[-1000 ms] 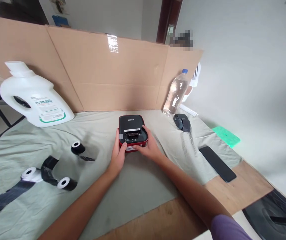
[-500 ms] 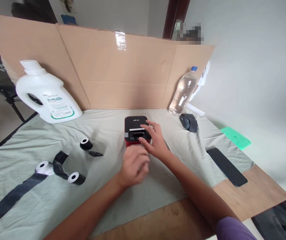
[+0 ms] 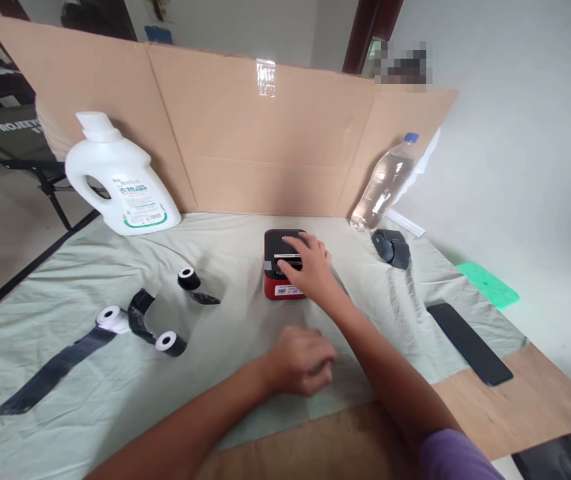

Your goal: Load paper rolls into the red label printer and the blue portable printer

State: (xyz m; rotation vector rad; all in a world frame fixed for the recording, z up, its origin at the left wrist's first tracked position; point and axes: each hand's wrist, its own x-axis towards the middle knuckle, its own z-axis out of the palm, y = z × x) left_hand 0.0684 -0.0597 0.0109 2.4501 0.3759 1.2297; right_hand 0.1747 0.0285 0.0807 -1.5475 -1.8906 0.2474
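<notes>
A small black and red printer [image 3: 285,291], with a slot and a white strip on its top and a label on its front, stands in the middle of the cloth. Over its top right side lies my right hand [image 3: 311,262], fingers spread, thumb near the slot; it covers part of the lid. Closer to me, above the cloth and apart from the printer, my left hand [image 3: 302,360] is curled closed and slightly blurred. What its fingers hold, if anything, is hidden.
Black-wrapped paper rolls [image 3: 171,343] with loose black strips lie at left. A white detergent jug [image 3: 132,183] and a clear bottle [image 3: 385,183] stand before a cardboard screen [image 3: 270,133]. At right are a dark strapped device [image 3: 392,249], a phone [image 3: 470,343] and a green sheet [image 3: 488,285].
My left hand has drawn back from the printer's front toward me, uncovering the front label. My right hand stays over the printer's top. The whole view has shifted slightly.
</notes>
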